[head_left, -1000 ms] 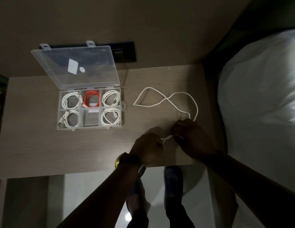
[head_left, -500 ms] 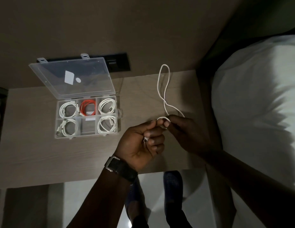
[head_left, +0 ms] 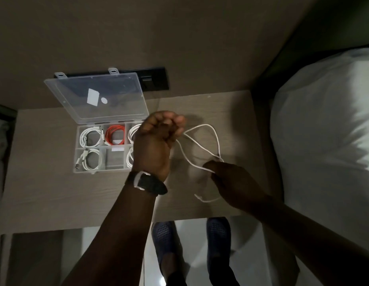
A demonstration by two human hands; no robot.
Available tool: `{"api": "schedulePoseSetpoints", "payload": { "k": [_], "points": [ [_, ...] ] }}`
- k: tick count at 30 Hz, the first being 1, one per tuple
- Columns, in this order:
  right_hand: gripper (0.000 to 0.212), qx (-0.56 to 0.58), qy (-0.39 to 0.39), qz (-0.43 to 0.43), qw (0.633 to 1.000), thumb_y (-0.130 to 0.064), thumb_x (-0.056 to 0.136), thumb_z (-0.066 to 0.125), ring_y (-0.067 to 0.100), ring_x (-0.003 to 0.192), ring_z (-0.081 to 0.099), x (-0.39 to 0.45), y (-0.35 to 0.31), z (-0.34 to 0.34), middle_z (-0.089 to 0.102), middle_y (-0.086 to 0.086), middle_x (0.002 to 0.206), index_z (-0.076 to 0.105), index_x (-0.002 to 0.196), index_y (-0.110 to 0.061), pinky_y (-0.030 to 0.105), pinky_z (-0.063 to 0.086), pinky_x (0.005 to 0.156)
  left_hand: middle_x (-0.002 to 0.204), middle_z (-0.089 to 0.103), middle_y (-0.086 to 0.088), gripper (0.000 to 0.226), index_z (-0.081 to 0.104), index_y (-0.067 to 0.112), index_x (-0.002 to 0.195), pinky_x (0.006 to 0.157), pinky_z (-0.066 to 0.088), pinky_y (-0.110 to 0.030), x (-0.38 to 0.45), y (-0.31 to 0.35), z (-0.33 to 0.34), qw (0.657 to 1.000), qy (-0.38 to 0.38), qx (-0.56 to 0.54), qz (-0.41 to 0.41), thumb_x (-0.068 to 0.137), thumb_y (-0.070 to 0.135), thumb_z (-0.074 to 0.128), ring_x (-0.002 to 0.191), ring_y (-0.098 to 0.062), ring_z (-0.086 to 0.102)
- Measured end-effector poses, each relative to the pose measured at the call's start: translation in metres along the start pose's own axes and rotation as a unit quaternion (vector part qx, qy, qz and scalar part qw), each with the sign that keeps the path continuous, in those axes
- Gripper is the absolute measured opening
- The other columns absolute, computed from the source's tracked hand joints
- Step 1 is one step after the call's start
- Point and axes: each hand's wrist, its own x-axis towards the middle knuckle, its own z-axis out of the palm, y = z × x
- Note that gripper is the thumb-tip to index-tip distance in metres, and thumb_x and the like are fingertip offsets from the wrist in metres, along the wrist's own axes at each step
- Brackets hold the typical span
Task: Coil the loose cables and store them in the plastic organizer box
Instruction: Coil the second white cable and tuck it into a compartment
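Observation:
A loose white cable [head_left: 202, 145] loops between my two hands above the wooden table [head_left: 55, 193]. My left hand [head_left: 156, 139], with a watch on the wrist, is raised in a fist on one end of the cable and hides part of the organizer box. My right hand [head_left: 231, 180] pinches the cable lower down, and a short tail [head_left: 206, 199] hangs beside it. The clear plastic organizer box [head_left: 78, 159] lies open at the left, lid [head_left: 97, 100] tilted back. It holds several coiled white cables [head_left: 91, 137] and one orange coil [head_left: 115, 135]; the bottom middle compartment [head_left: 115, 159] holds no cable.
A black socket panel [head_left: 152, 79] is on the wall behind the box. A white pillow and bed [head_left: 323, 131] lie close on the right of the table. My feet in dark shoes [head_left: 192, 234] stand below the table's front edge.
My left hand has lifted up and left, now in front of the box's right side. The cable, stretched away toward the wall before, now loops between my hands. My right hand stayed low.

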Motion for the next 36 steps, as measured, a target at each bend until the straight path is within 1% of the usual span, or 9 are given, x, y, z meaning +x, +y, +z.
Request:
{"api": "schedulePoseSetpoints", "payload": {
  "k": [3,5,13,18,23,26,29,33,36],
  "points": [
    [0.014,0.113,0.030,-0.031,0.993,-0.025,0.099,0.054,0.006,0.081,0.066,0.007,-0.005,-0.012,0.069,-0.012,0.087,0.067,0.099,-0.020,0.032,0.053,0.073,0.101,0.073,-0.005,0.018,0.071,0.010,0.098,0.098,0.048,-0.041,-0.002,-0.026,-0.008,0.903,-0.115,0.413,0.037,0.096,0.009,0.053,0.101,-0.018,0.066],
    [0.014,0.169,0.087,-0.050,0.981,-0.021,0.100,0.056,-0.005,0.075,0.059,0.013,-0.005,-0.020,0.060,-0.019,0.077,0.066,0.090,-0.018,0.015,0.045,0.070,0.092,0.075,-0.006,0.025,0.074,0.018,0.093,0.093,0.050,-0.042,-0.008,-0.038,-0.015,0.860,-0.202,0.468,-0.023,0.097,0.031,0.053,0.089,-0.019,0.068],
    [0.022,0.193,0.285,0.073,0.936,-0.034,0.104,0.049,0.010,0.073,0.061,0.034,0.040,-0.045,0.061,0.001,0.079,0.061,0.093,-0.019,0.026,0.045,0.063,0.056,0.046,0.001,0.035,0.062,0.016,0.067,0.046,0.035,-0.025,-0.031,-0.048,-0.028,0.941,-0.164,0.252,-0.155,0.094,0.037,0.056,0.047,-0.014,0.039],
    [0.034,-0.002,0.172,0.058,0.983,-0.049,0.104,0.032,0.008,0.058,0.057,0.031,0.043,-0.026,0.057,-0.003,0.064,0.055,0.089,-0.028,0.019,0.039,0.053,0.059,0.039,0.008,0.021,0.055,0.015,0.081,0.046,0.020,-0.020,-0.031,-0.015,-0.013,0.898,-0.204,-0.262,-0.289,0.094,0.026,0.043,0.049,-0.005,0.026],
    [0.025,-0.083,0.059,-0.044,0.994,-0.029,0.098,0.049,0.030,0.074,0.069,0.014,0.001,0.011,0.073,0.008,0.084,0.067,0.108,-0.014,0.037,0.055,0.067,0.071,0.051,0.003,0.026,0.061,0.009,0.096,0.054,0.039,-0.019,-0.011,-0.004,0.005,0.925,-0.090,-0.323,-0.181,0.097,0.012,0.035,0.059,-0.007,0.045],
    [0.028,-0.041,0.032,-0.043,0.998,-0.034,0.100,0.043,0.027,0.086,0.067,0.012,-0.015,0.011,0.072,0.005,0.094,0.062,0.113,-0.018,0.042,0.054,0.072,0.084,0.065,-0.004,0.022,0.060,0.008,0.097,0.073,0.055,-0.023,0.003,-0.011,0.004,0.968,-0.043,-0.222,-0.112,0.098,0.005,0.038,0.076,-0.014,0.065],
    [0.028,0.020,0.033,-0.073,0.997,-0.034,0.100,0.041,0.023,0.085,0.067,0.018,-0.023,-0.005,0.071,0.002,0.094,0.062,0.110,-0.020,0.040,0.053,0.070,0.095,0.068,-0.017,0.021,0.060,0.002,0.095,0.087,0.055,-0.037,0.008,-0.023,-0.002,0.994,-0.045,0.094,0.013,0.101,0.004,0.040,0.093,-0.027,0.068],
    [0.030,-0.002,0.059,-0.124,0.991,-0.031,0.096,0.045,0.026,0.086,0.067,0.032,-0.022,-0.035,0.073,0.006,0.097,0.068,0.107,-0.016,0.042,0.054,0.073,0.082,0.067,-0.013,0.019,0.060,0.001,0.089,0.079,0.052,-0.045,0.002,-0.028,-0.010,0.858,-0.192,0.465,0.106,0.100,0.007,0.046,0.081,-0.031,0.065],
    [0.012,-0.033,0.089,-0.125,0.988,-0.027,0.093,0.061,0.026,0.085,0.063,0.045,-0.011,-0.047,0.069,0.002,0.093,0.066,0.099,-0.018,0.044,0.053,0.068,0.063,0.064,-0.003,0.032,0.062,0.005,0.081,0.058,0.047,-0.030,-0.003,-0.021,-0.009,0.869,-0.202,0.452,-0.014,0.101,0.022,0.045,0.053,-0.016,0.058]
  ]
}}
